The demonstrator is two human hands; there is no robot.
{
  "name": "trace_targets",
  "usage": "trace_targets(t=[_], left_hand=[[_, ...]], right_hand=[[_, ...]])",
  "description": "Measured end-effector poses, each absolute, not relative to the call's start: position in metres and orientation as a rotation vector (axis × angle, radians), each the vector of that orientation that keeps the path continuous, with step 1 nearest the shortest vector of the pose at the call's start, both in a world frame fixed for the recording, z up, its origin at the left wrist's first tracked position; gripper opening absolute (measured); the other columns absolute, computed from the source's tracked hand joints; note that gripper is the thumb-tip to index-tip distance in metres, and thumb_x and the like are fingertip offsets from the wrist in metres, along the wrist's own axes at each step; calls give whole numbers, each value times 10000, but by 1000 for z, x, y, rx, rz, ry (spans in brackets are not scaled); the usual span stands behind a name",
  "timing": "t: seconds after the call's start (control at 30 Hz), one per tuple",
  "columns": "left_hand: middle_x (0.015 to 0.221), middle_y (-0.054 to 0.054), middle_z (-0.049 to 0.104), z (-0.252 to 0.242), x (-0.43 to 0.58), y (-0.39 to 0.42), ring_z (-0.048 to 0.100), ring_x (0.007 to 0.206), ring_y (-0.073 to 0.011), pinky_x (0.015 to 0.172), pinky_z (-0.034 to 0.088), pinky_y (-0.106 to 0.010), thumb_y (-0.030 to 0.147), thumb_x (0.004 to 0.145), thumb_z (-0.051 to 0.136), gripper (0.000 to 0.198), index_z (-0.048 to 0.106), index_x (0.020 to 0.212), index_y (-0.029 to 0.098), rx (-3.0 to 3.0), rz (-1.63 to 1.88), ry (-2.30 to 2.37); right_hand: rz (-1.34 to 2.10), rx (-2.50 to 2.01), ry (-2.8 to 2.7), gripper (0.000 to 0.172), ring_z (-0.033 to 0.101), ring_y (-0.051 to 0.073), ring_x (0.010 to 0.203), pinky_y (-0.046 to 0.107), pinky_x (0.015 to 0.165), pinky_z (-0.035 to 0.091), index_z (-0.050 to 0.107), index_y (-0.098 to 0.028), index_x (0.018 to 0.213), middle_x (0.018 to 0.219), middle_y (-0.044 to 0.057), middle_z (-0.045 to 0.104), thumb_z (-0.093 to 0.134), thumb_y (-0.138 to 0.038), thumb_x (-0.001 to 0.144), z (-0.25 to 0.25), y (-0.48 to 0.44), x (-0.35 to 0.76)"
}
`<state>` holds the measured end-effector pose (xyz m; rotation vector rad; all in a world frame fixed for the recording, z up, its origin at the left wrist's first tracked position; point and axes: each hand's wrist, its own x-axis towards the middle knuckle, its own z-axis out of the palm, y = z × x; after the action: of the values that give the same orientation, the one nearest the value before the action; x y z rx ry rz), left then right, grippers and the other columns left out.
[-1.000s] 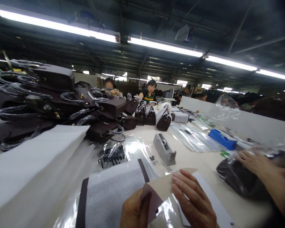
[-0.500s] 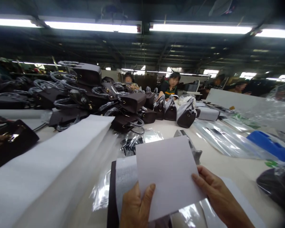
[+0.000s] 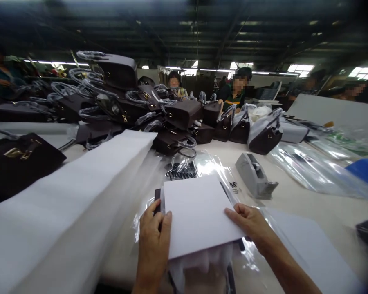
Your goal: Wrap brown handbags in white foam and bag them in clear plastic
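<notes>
A square sheet of white card (image 3: 199, 216) lies over a dark brown piece, seemingly a handbag, whose edge (image 3: 157, 195) shows past the card at the upper left. Whitish wrapping (image 3: 199, 261) hangs out below the card. My left hand (image 3: 153, 241) grips the card's left side, thumb along the edge and fingers against the brown piece. On the right edge, my right hand (image 3: 248, 223) pinches the card between thumb and fingers. What the fingertips touch underneath is hidden. Clear plastic bags (image 3: 207, 163) lie just behind.
A grey tape dispenser (image 3: 254, 175) stands right of the card. Long white foam sheeting (image 3: 70, 196) stretches along the left. Brown handbags (image 3: 184, 112) with wrapped handles are piled behind. Plastic sheets (image 3: 309, 171) cover the right side. A co-worker (image 3: 237, 96) is across the table.
The white card has come down over the brown piece, flatter and more squarely aligned. My left hand has shifted to its left side. The view has tilted down and turned left.
</notes>
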<state>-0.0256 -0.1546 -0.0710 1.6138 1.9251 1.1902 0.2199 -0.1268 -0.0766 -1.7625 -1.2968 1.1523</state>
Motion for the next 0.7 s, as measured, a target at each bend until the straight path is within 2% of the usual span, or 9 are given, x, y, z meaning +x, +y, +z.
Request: trace_targets(t=[0.07,0.13,0.2,0.23,0.27,0.37,0.47,0.57,0.7], left_hand=[[1252,-89,493,-67,-27,-152,409,1171,-273,1002,307,-458,460,808,396,383,472,543,194,1564,1164,1909],[1272,-83,474,-66,-28,-151,414,1168,-270,996,309,-445,453,796,400,378,442,523,195,1542,1125,1891],[1294,-76,454,-65,-31,-150,424,1162,-262,994,307,-429,434,792,409,363,422,521,194,1539,1084,1867],[1302,-73,447,-65,-32,-150,429,1158,-256,995,303,-421,423,794,410,354,416,524,193,1541,1068,1858],[1306,-69,443,-65,-33,-149,434,1154,-249,994,302,-413,411,796,411,347,409,526,193,1542,1059,1853],[1301,-54,449,-62,-35,-148,450,1137,-230,978,313,-384,370,795,419,335,380,513,193,1526,1048,1838],[1277,-48,466,-57,-35,-146,472,1111,-215,942,341,-358,328,783,437,336,347,489,192,1491,1026,1812],[1261,-50,474,-52,-35,-145,475,1107,-211,926,348,-349,307,780,437,334,339,483,192,1481,1020,1801],[1264,-51,469,-52,-35,-145,478,1100,-214,907,358,-347,312,783,429,335,353,480,191,1484,1000,1811]], right_hand=[[734,-1845,-1502,398,484,128,464,243,420,393,507,-188,835,539,-37,488,549,-574,744,-69,-133,220],[173,-1683,-1796,511,605,243,791,398,678,498,517,-189,1094,864,75,624,591,-550,740,-62,-140,219],[-112,-1288,-2156,552,490,315,1123,529,934,383,494,-210,1202,1228,140,515,623,-497,748,-57,-147,216],[-114,-1085,-2325,489,425,308,1201,534,1001,321,512,-218,1195,1302,130,463,622,-441,775,-55,-149,214],[-47,-928,-2453,408,404,280,1228,505,1032,303,531,-220,1179,1313,112,462,604,-375,809,-53,-149,211],[301,-776,-2520,250,494,187,1140,353,979,409,589,-205,1116,1145,67,600,525,-222,875,-49,-144,205],[786,-847,-2403,198,567,161,1011,288,889,469,658,-213,1021,1014,52,639,552,-266,863,-42,-130,203],[1275,-981,-2206,180,601,168,913,282,827,491,713,-217,883,943,53,635,666,-344,764,-34,-117,204],[1555,-1062,-2020,216,603,177,852,274,756,484,731,-204,810,899,56,615,739,-369,671,-32,-107,205]])
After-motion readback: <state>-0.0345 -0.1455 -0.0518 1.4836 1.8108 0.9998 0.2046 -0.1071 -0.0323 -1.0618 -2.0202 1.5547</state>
